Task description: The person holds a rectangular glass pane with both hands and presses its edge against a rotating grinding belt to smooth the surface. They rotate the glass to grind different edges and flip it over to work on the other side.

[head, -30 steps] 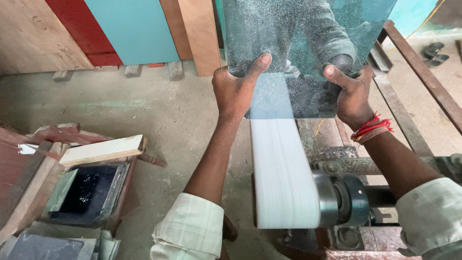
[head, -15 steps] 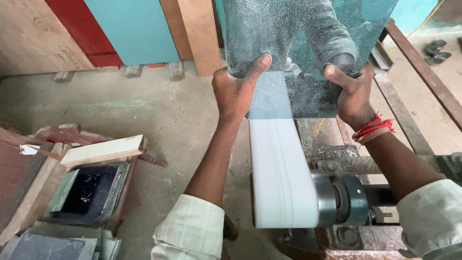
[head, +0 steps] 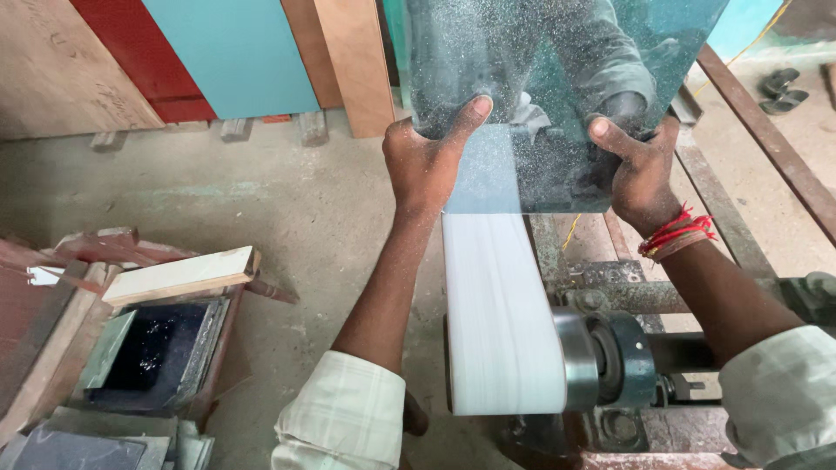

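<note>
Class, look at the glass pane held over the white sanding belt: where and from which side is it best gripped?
Probably at the two side edges near the bottom corners, one hand from each side, as shown: left hand and right hand on the glass pane. It is wide, flat and upright, and its lower edge sits at the belt, so fingers are best kept off that edge.

No packages, labels, signs or screens in view.
</note>
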